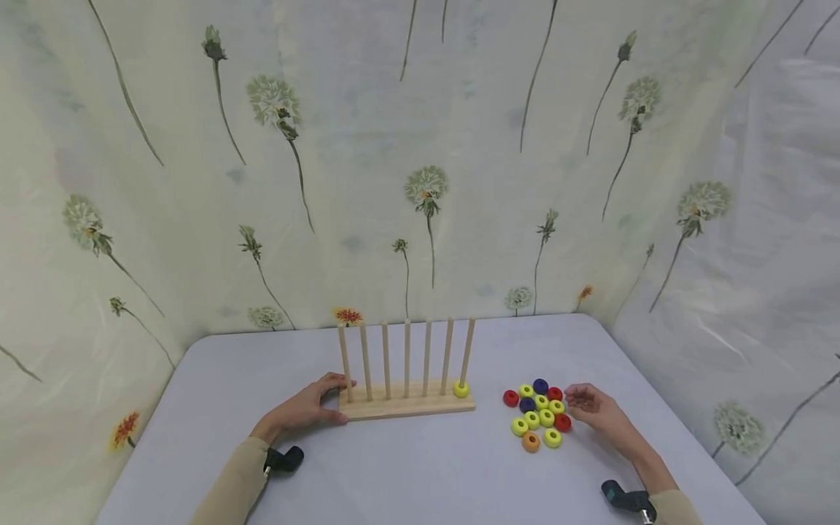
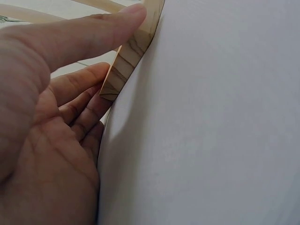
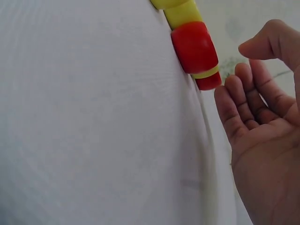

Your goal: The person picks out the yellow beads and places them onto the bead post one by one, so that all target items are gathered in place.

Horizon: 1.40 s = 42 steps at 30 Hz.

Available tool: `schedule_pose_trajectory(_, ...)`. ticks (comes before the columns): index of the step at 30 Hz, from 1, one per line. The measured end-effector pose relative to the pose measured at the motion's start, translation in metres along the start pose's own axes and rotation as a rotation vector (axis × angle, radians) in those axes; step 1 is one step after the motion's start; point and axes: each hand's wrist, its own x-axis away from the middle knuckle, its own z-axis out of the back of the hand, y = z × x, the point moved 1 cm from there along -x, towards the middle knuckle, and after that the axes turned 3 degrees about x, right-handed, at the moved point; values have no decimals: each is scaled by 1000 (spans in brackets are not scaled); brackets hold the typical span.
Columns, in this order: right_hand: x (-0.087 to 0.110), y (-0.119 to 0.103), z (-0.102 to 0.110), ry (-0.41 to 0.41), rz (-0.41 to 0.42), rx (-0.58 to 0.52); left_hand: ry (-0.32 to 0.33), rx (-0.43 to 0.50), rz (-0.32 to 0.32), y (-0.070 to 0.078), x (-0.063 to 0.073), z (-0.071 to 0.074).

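A wooden peg rack [image 1: 413, 414] with several upright pegs stands at mid-table in the head view. On its rightmost peg sits one yellow bead [image 1: 461, 394]. My left hand [image 1: 302, 410] holds the rack's left end, thumb at the front and fingers behind; the left wrist view shows the thumb on the wooden base [image 2: 124, 70]. Loose beads lie right of the rack: several yellow beads [image 1: 547, 418], three red beads [image 1: 562, 423], two blue beads [image 1: 527, 407] and an orange bead [image 1: 531, 443]. Beside them my right hand [image 1: 600, 414] hovers with loosely bent fingers, holding nothing.
A pale cloth covers the table [image 1: 420, 474]. Behind it hangs a curtain [image 1: 354, 182] printed with dandelions, which also closes in both sides. Small black devices sit on the left wrist [image 1: 284, 459] and right wrist [image 1: 626, 499].
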Motion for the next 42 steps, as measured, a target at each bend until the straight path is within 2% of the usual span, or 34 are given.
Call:
schedule_pose_trajectory(12, -6, 2, -5, -31, 20, 25, 1, -7, -6, -2, 0, 1)
schedule_pose_trajectory(17, -10, 4, -9, -42, -3, 44, -2, 3, -13, -4, -1, 1)
schedule_pose_trajectory(36, -15, 7, -10, -11, -2, 74, -5, 4, 0, -3, -1, 0)
schedule_pose_trajectory(42, -16, 5, -11, -26, -5, 74, -6, -7, -8, -2, -1, 0)
